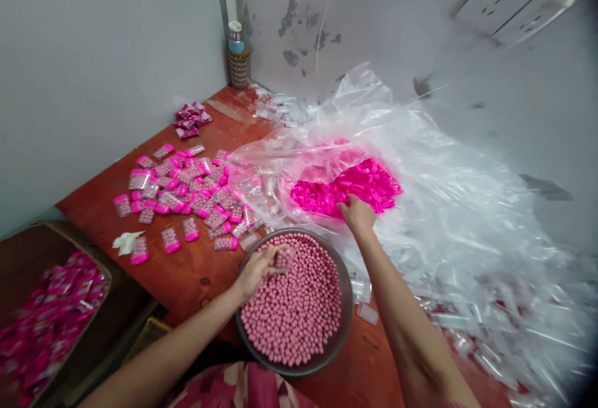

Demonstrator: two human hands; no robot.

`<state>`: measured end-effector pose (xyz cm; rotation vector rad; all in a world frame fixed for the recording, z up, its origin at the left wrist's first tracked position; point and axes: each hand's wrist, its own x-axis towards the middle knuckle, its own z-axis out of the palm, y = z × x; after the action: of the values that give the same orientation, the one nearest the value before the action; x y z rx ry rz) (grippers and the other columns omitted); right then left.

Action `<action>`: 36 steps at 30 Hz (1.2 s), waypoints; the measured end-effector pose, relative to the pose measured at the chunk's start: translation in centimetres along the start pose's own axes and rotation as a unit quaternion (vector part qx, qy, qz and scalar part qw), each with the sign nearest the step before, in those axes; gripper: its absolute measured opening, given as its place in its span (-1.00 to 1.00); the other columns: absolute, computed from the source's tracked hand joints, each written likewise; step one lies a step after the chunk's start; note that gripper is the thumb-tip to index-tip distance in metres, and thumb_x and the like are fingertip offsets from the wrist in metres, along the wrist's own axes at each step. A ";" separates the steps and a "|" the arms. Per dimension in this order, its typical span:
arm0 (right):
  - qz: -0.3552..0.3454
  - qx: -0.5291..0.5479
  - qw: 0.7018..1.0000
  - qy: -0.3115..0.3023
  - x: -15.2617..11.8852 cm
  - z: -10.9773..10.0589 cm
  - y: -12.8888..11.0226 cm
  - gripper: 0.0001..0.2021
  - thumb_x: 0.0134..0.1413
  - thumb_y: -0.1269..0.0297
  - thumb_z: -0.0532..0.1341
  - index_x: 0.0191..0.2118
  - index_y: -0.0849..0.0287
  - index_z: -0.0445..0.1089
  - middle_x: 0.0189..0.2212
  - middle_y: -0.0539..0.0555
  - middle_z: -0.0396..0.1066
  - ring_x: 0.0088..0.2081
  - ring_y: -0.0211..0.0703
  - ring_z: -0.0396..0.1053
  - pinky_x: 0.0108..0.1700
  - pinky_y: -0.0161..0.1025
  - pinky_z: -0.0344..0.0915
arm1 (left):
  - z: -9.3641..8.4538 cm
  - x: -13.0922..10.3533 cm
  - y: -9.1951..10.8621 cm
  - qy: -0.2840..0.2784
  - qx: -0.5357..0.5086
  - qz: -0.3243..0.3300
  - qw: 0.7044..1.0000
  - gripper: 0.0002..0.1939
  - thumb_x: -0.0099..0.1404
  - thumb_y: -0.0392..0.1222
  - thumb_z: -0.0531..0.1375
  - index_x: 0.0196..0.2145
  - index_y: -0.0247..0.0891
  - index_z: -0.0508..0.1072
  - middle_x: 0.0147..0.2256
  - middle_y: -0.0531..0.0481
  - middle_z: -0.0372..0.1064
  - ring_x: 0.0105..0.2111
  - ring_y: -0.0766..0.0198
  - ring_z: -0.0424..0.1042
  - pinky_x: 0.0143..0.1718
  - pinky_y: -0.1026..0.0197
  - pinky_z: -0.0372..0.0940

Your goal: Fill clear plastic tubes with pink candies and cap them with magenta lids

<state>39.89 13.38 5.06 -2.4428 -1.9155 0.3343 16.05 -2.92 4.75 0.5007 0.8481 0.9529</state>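
My left hand (258, 271) holds a small clear container (284, 258) with pink beads in it, over the upper left of a round metal bowl (346, 308) full of pink beads (294, 308). Up and to the right, my right hand (359, 213) reaches to the front edge of a heap of bright pink caps (359, 185) in a large clear plastic bag (420, 152). Its fingers are bent at the caps; whether they grip one is too small to tell.
Bead-filled containers with pink caps (187, 184) lie left on the red table (187, 283). Pink packets (191, 119) and a bottle in a woven holder (238, 62) stand farther back. A box of pink packets (60, 314) is lower left; clear empty containers (367, 314) lie right.
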 end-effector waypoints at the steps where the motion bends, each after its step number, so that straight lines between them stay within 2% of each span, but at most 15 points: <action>1: -0.045 0.040 0.998 0.010 -1.0 -0.5 0.3 -0.60 -0.04 0.13 0.08 -0.06 0.18 0.26 -0.27 0.18 0.39 -0.19 0.00 0.31 -0.19 -0.11 0.19 | 0.1 0.0 0.1 -0.004 -0.003 0.001 1.000 -0.52 0.21 0.05 -0.06 -0.09 -0.35 0.34 -0.15 -0.20 0.34 -0.18 0.14 0.34 -0.16 0.04 0.26; 3: -0.155 0.161 0.975 0.004 -3.9 -1.6 0.5 -0.63 0.00 0.14 0.06 -0.07 0.19 0.26 -0.28 0.13 0.39 -0.24 -0.10 0.32 -0.22 -0.19 0.22 | 0.3 -0.1 0.1 -0.009 0.019 0.006 1.000 -0.53 0.20 0.04 -0.03 -0.09 -0.35 0.34 -0.17 -0.18 0.35 -0.20 0.16 0.35 -0.16 0.06 0.27; 5: -0.255 0.270 0.927 -0.042 -7.5 -2.7 0.3 -0.67 0.02 0.17 0.05 -0.10 0.20 0.27 -0.28 0.10 0.39 -0.29 -0.17 0.33 -0.25 -0.24 0.24 | 0.7 -0.2 0.1 -0.003 0.083 0.026 0.996 -0.58 0.14 -0.04 0.09 -0.09 -0.33 0.34 -0.19 -0.14 0.36 -0.21 0.18 0.35 -0.17 0.10 0.27; 8: -0.369 0.312 0.872 -0.082 -12.9 -4.0 -0.8 -0.73 0.05 0.25 0.05 -0.10 0.14 0.26 -0.25 0.08 0.34 -0.23 -0.20 0.29 -0.18 -0.24 0.22 | 1.7 -0.7 0.0 -0.009 0.206 0.078 0.975 -0.63 0.07 -0.18 0.17 -0.13 -0.30 0.37 -0.23 -0.06 0.40 -0.23 0.21 0.35 -0.17 0.17 0.25; 10: -0.414 0.301 0.855 -0.081 -15.5 -4.3 -1.4 -0.74 0.06 0.30 0.05 -0.08 0.11 0.23 -0.25 0.09 0.32 -0.20 -0.20 0.26 -0.16 -0.23 0.21 | 2.4 -1.2 0.1 -0.029 0.280 0.117 0.952 -0.68 0.09 -0.22 0.14 -0.15 -0.27 0.40 -0.25 -0.03 0.41 -0.24 0.23 0.36 -0.16 0.19 0.23; 15: -0.428 0.258 0.865 -0.051 -19.0 -4.0 -1.2 -0.75 0.09 0.32 0.02 -0.08 0.12 0.19 -0.33 0.10 0.28 -0.27 -0.18 0.24 -0.22 -0.23 0.22 | 3.4 -3.1 0.2 -0.039 0.395 0.194 0.897 -0.71 0.13 -0.24 0.11 -0.16 -0.23 0.40 -0.27 -0.01 0.43 -0.28 0.27 0.38 -0.21 0.26 0.22; 21: -0.440 0.174 0.880 -0.039 -22.0 -3.5 0.0 -0.79 0.10 0.35 -0.01 -0.14 0.23 0.21 -0.41 0.11 0.21 -0.37 -0.19 0.20 -0.34 -0.25 0.21 | 3.9 -5.3 -0.2 -0.060 0.449 0.240 0.859 -0.77 0.16 -0.19 0.08 -0.23 -0.22 0.44 -0.27 -0.03 0.44 -0.27 0.28 0.39 -0.21 0.28 0.23; 24: -0.442 0.141 0.885 -0.034 -22.9 -3.6 0.1 -0.79 0.09 0.37 -0.02 -0.16 0.27 0.24 -0.43 0.13 0.21 -0.41 -0.18 0.18 -0.39 -0.25 0.20 | 4.2 -6.1 -0.3 -0.077 0.458 0.248 0.850 -0.78 0.17 -0.18 0.08 -0.26 -0.20 0.46 -0.29 -0.02 0.44 -0.29 0.29 0.39 -0.22 0.29 0.23; 27: -0.425 0.201 0.882 -0.047 -23.1 -4.1 -0.1 -0.77 0.07 0.35 0.01 -0.14 0.22 0.26 -0.42 0.12 0.25 -0.38 -0.18 0.21 -0.34 -0.23 0.23 | 4.6 -6.4 -0.5 -0.062 0.413 0.225 0.880 -0.77 0.16 -0.18 0.08 -0.24 -0.21 0.45 -0.27 -0.02 0.43 -0.27 0.28 0.39 -0.20 0.26 0.24; 29: -0.376 0.317 0.867 -0.079 -23.0 -4.3 -0.2 -0.76 0.04 0.32 0.07 -0.12 0.14 0.28 -0.34 0.12 0.30 -0.29 -0.16 0.25 -0.25 -0.18 0.24 | 4.7 -6.4 -0.7 -0.043 0.336 0.185 0.923 -0.74 0.14 -0.17 0.10 -0.22 -0.25 0.44 -0.26 -0.04 0.43 -0.27 0.25 0.38 -0.20 0.23 0.25; 30: -0.332 0.394 0.851 -0.104 -23.1 -4.3 -0.2 -0.75 0.02 0.30 0.09 -0.12 0.11 0.28 -0.28 0.11 0.31 -0.24 -0.15 0.26 -0.20 -0.16 0.24 | 4.8 -6.4 -0.8 -0.032 0.289 0.162 0.943 -0.72 0.13 -0.16 0.10 -0.19 -0.27 0.43 -0.25 -0.06 0.42 -0.27 0.24 0.38 -0.23 0.22 0.26; 31: -0.277 0.477 0.824 -0.131 -23.2 -4.2 -0.2 -0.73 0.00 0.29 0.12 -0.11 0.08 0.28 -0.23 0.09 0.32 -0.21 -0.14 0.27 -0.16 -0.13 0.24 | 4.7 -6.3 -0.9 -0.020 0.243 0.141 0.960 -0.69 0.13 -0.16 0.10 -0.17 -0.30 0.41 -0.25 -0.07 0.42 -0.29 0.23 0.39 -0.27 0.22 0.28; 33: -0.156 0.624 0.744 -0.180 -23.4 -3.7 0.0 -0.71 -0.05 0.26 0.16 -0.12 0.06 0.29 -0.18 0.06 0.33 -0.21 -0.13 0.31 -0.13 -0.10 0.25 | 4.5 -6.1 -1.1 0.001 0.178 0.112 0.978 -0.66 0.13 -0.15 0.10 -0.14 -0.33 0.38 -0.25 -0.09 0.42 -0.33 0.23 0.39 -0.33 0.23 0.29; 35: -0.060 0.709 0.671 -0.208 -23.5 -2.9 0.1 -0.72 -0.10 0.25 0.21 -0.17 0.08 0.32 -0.21 0.05 0.36 -0.29 -0.15 0.36 -0.16 -0.09 0.27 | 4.1 -6.0 -1.0 0.009 0.165 0.101 0.981 -0.65 0.11 -0.16 0.12 -0.14 -0.34 0.39 -0.27 -0.08 0.43 -0.35 0.23 0.39 -0.33 0.23 0.29; 36: -0.031 0.728 0.651 -0.213 -23.5 -2.6 0.1 -0.74 -0.13 0.25 0.23 -0.22 0.09 0.35 -0.25 0.04 0.38 -0.32 -0.17 0.36 -0.18 -0.10 0.27 | 3.9 -6.0 -0.9 0.007 0.177 0.102 0.979 -0.66 0.09 -0.16 0.14 -0.16 -0.34 0.41 -0.28 -0.07 0.43 -0.34 0.23 0.39 -0.32 0.22 0.29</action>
<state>35.18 -8.93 11.27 -1.1385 -0.8607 1.6892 17.85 -8.61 8.81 0.9023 0.9978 0.9969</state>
